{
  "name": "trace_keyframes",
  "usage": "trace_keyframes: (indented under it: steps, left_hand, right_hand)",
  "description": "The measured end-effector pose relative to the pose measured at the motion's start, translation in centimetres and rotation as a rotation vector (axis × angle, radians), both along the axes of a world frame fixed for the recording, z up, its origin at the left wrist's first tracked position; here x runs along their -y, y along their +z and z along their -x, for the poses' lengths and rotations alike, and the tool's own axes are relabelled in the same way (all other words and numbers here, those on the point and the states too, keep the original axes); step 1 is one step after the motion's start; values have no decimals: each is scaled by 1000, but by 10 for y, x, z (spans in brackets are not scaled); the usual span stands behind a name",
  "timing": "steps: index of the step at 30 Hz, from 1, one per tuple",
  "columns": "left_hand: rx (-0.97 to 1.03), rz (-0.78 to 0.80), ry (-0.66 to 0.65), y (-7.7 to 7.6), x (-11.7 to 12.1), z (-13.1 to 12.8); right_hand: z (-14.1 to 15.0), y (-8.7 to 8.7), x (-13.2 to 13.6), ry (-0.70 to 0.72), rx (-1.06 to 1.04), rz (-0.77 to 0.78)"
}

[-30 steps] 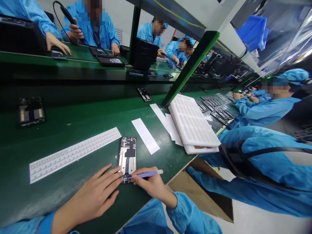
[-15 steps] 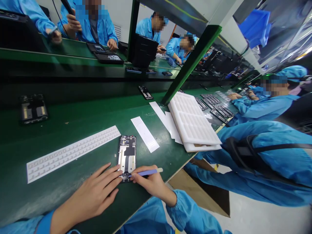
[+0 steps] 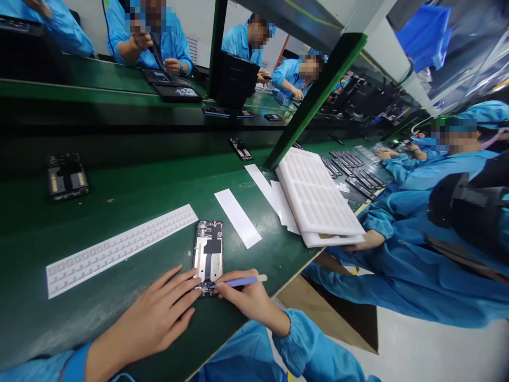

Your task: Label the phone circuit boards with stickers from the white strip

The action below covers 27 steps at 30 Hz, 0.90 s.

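Observation:
An opened phone (image 3: 208, 249), its boards and pale metal frame bare, lies upright on the green bench in front of me. Fingers apart, my left hand (image 3: 161, 307) rests flat at the phone's lower left, fingertips touching its edge. My right hand (image 3: 242, 294) pinches slim purple tweezers (image 3: 240, 281), held low at a slant. Their pale back end points right, and the working tip is at the phone's bottom end. Whether the tip grips a part is too small to tell. Left of the phone lies a long white sticker sheet (image 3: 119, 249); a shorter sheet (image 3: 238, 218) is to its right.
White foam trays (image 3: 318, 196) are stacked at the right edge, partly over more white sheets (image 3: 266, 191). Other opened phones lie at the far left (image 3: 67, 176) and back (image 3: 241, 149). A green post (image 3: 316, 101) rises behind the trays. A co-worker (image 3: 413, 254) is close on the right.
My hands, the tweezers and the phone keep their places. The co-worker on the right has shifted, and a hand now shows at the foam trays. People across the bench have moved their arms.

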<state>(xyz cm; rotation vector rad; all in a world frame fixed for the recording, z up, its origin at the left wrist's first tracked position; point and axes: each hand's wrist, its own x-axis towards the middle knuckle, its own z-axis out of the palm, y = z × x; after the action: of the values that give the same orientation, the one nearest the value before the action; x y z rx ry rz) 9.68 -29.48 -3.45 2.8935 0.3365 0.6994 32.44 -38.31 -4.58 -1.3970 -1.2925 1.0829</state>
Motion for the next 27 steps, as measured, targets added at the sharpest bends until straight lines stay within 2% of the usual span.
trace_keyframes:
  steps: [4, 8, 13, 16, 27]
  left_hand:
    - [-94, -38, -50, 0, -3, 3]
    - [-99, -12, -48, 0, -4, 3]
    - [-124, 23, -34, 0, -4, 3]
    - [-118, 48, -25, 0, -4, 5]
    - [-55, 85, 26, -3, 2, 0]
  right_hand:
    - [0, 3, -2, -4, 2, -10]
    - [3, 6, -3, -8, 24, -13]
    - [3, 0, 2, -71, -10, -31]
    - [1, -2, 4, -52, -61, -32]
    - [1, 7, -1, 26, 114, -122]
